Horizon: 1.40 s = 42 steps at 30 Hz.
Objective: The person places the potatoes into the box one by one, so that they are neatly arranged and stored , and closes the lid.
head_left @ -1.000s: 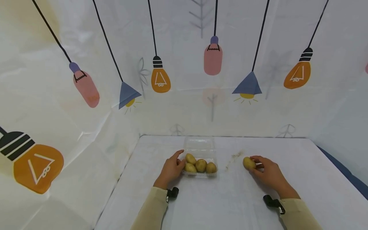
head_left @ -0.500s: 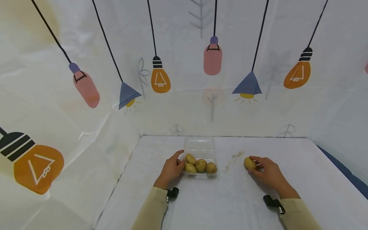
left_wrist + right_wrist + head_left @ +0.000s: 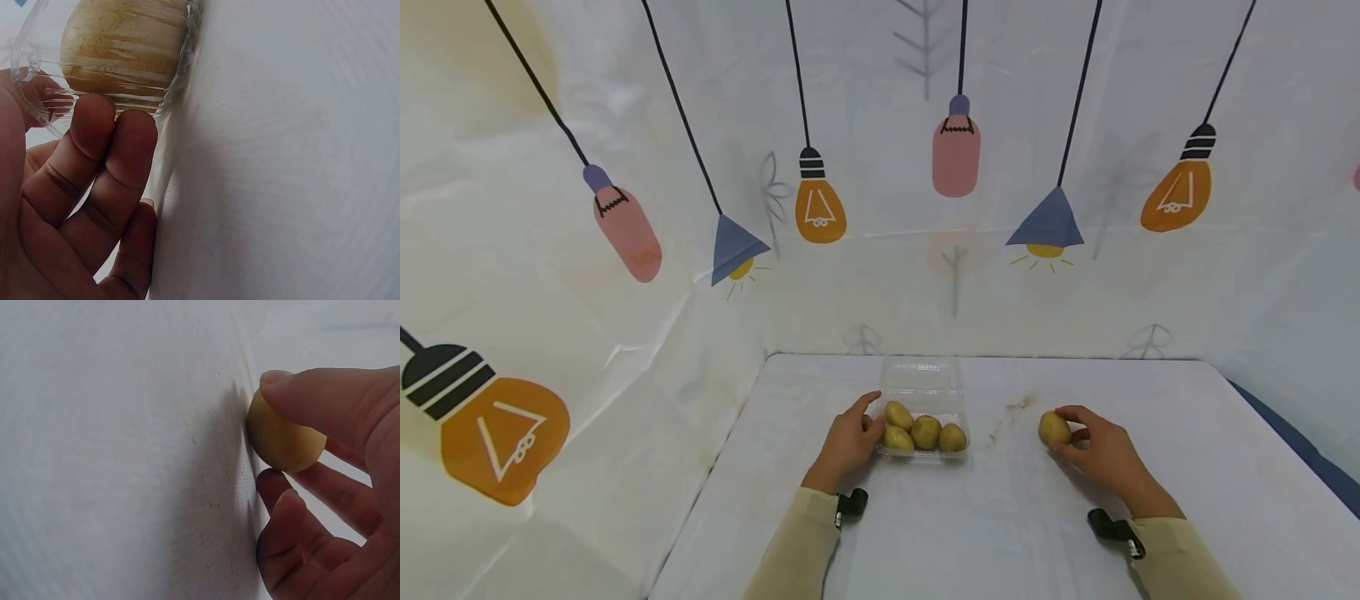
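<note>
In the head view, a clear plastic clamshell container [image 3: 923, 457] lies with its lid flipped back and holds several potatoes [image 3: 926, 432]. My left hand [image 3: 847, 440] is at the container's left side, pinching its wall. The left wrist view has two fingertips [image 3: 94, 122] against the clear wall, a potato [image 3: 122, 47] behind the plastic, and another digit seen through the rim. Farther right, my right hand [image 3: 1099, 450] grips a single potato [image 3: 1055, 427] at the tabletop. In the right wrist view, the thumb presses on this potato [image 3: 284, 439] and fingers lie underneath.
A white cloth covers the table [image 3: 970, 533]. Brownish crumbs or stains [image 3: 1011, 415] mark the cloth between the container and the right hand. A white sheet [image 3: 865, 283] printed with hanging lamps stands behind the table and along its left side.
The potato in my right hand has shifted slightly to the right and turned more upright between the fingers. My left hand and the container have stayed in place.
</note>
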Each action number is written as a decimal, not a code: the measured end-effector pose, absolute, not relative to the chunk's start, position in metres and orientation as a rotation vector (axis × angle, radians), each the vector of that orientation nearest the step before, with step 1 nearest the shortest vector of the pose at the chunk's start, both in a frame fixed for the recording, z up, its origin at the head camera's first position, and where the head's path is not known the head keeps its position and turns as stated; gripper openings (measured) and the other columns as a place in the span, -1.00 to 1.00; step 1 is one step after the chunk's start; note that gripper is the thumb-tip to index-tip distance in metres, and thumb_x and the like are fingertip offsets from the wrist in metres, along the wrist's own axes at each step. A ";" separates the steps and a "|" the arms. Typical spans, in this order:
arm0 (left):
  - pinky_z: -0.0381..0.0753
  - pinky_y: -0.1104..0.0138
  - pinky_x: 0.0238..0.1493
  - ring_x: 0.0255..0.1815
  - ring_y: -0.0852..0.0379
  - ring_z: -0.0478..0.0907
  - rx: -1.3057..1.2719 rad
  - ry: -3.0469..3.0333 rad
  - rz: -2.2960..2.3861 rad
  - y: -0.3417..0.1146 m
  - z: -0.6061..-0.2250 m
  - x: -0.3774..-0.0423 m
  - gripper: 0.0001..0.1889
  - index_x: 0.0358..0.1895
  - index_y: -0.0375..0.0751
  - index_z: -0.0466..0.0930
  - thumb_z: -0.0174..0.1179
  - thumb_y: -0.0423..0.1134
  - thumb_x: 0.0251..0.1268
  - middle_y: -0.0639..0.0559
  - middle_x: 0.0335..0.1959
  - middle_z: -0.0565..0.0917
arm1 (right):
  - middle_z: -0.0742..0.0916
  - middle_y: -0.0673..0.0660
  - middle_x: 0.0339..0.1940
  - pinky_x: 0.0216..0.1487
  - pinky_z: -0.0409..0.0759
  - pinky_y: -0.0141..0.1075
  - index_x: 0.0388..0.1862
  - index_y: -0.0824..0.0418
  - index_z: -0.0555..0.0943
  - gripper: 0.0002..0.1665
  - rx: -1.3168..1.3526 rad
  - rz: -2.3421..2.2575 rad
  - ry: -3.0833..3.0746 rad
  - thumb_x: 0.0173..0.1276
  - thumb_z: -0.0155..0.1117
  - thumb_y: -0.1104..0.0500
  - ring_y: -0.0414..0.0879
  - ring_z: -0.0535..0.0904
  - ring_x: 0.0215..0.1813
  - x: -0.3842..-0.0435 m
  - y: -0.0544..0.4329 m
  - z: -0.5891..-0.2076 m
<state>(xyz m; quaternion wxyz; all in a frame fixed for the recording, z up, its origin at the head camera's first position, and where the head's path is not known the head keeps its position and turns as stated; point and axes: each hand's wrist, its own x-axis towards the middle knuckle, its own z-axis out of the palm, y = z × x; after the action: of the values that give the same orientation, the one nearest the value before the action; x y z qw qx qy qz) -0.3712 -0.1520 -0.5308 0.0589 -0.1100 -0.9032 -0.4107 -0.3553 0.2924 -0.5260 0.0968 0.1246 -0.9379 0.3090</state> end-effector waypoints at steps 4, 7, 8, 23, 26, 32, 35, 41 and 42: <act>0.52 0.27 -0.50 -0.59 0.21 0.49 -0.331 -2.736 -1.231 -0.151 -0.531 -0.371 -0.44 0.60 -0.03 0.35 0.11 -0.04 0.67 0.19 -0.54 0.61 | 0.66 0.31 0.33 0.07 0.63 0.19 0.37 0.18 0.54 -0.28 0.354 0.930 -2.796 0.29 0.63 0.09 0.15 0.74 0.04 -0.357 0.294 -0.528; 0.52 0.27 -0.50 -0.59 0.21 0.49 -0.328 -2.740 -1.229 -0.151 -0.531 -0.371 -0.44 0.61 -0.04 0.34 0.11 -0.04 0.67 0.19 -0.54 0.61 | 0.66 0.30 0.33 0.09 0.63 0.19 0.37 0.17 0.53 -0.27 0.351 0.938 -2.802 0.28 0.64 0.10 0.16 0.73 0.05 -0.359 0.295 -0.529; 0.52 0.27 -0.50 -0.59 0.21 0.49 -0.327 -2.741 -1.227 -0.151 -0.531 -0.371 -0.44 0.61 -0.05 0.34 0.11 -0.04 0.67 0.19 -0.54 0.61 | 0.66 0.30 0.33 0.09 0.63 0.19 0.37 0.17 0.53 -0.27 0.354 0.936 -2.802 0.28 0.64 0.10 0.16 0.73 0.05 -0.359 0.295 -0.530; 0.49 0.29 -0.53 -0.61 0.22 0.45 -0.314 -2.732 -1.247 -0.153 -0.531 -0.371 -0.44 0.61 0.00 0.35 0.13 -0.03 0.66 0.16 -0.56 0.59 | 0.67 0.32 0.31 0.09 0.63 0.20 0.36 0.19 0.53 -0.27 0.388 0.933 -2.775 0.27 0.64 0.12 0.15 0.74 0.02 -0.360 0.294 -0.529; 0.49 0.29 -0.52 -0.61 0.22 0.46 -0.317 -2.738 -1.245 -0.152 -0.530 -0.370 -0.44 0.61 -0.03 0.34 0.12 -0.04 0.67 0.17 -0.55 0.59 | 0.66 0.30 0.32 0.10 0.63 0.20 0.36 0.17 0.54 -0.27 0.372 0.940 -2.783 0.27 0.64 0.10 0.14 0.74 0.04 -0.358 0.296 -0.529; 0.50 0.29 -0.51 -0.60 0.22 0.46 -0.324 -2.739 -1.236 -0.151 -0.530 -0.371 -0.44 0.61 -0.03 0.33 0.11 -0.05 0.68 0.17 -0.55 0.59 | 0.65 0.30 0.35 0.12 0.61 0.22 0.38 0.15 0.53 -0.26 0.349 0.959 -2.799 0.28 0.64 0.07 0.18 0.72 0.09 -0.356 0.295 -0.525; 0.50 0.29 -0.51 -0.60 0.22 0.46 -0.329 -2.738 -1.240 -0.151 -0.531 -0.371 -0.45 0.61 -0.03 0.34 0.11 -0.05 0.68 0.17 -0.55 0.59 | 0.65 0.30 0.34 0.12 0.61 0.21 0.38 0.17 0.53 -0.26 0.339 0.957 -2.808 0.28 0.64 0.06 0.18 0.72 0.10 -0.356 0.296 -0.526; 0.50 0.29 -0.50 -0.60 0.22 0.47 -0.329 -2.742 -1.241 -0.152 -0.532 -0.371 -0.44 0.61 -0.04 0.34 0.10 -0.02 0.68 0.19 -0.55 0.59 | 0.66 0.28 0.32 0.11 0.62 0.19 0.37 0.18 0.54 -0.26 0.334 0.954 -2.815 0.28 0.64 0.04 0.16 0.72 0.09 -0.355 0.296 -0.528; 0.50 0.29 -0.50 -0.60 0.23 0.47 -0.327 -2.743 -1.239 -0.152 -0.532 -0.371 -0.44 0.61 -0.05 0.34 0.10 -0.01 0.68 0.19 -0.55 0.59 | 0.66 0.28 0.32 0.10 0.63 0.18 0.37 0.18 0.55 -0.26 0.335 0.950 -2.817 0.28 0.64 0.03 0.15 0.72 0.08 -0.356 0.296 -0.528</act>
<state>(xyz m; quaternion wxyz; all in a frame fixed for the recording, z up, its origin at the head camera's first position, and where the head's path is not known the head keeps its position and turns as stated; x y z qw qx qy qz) -0.3708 -0.1522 -0.5325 0.0569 -0.1079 -0.9046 -0.4085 -0.3556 0.2957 -0.5276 0.0749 0.1118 -0.9390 0.3166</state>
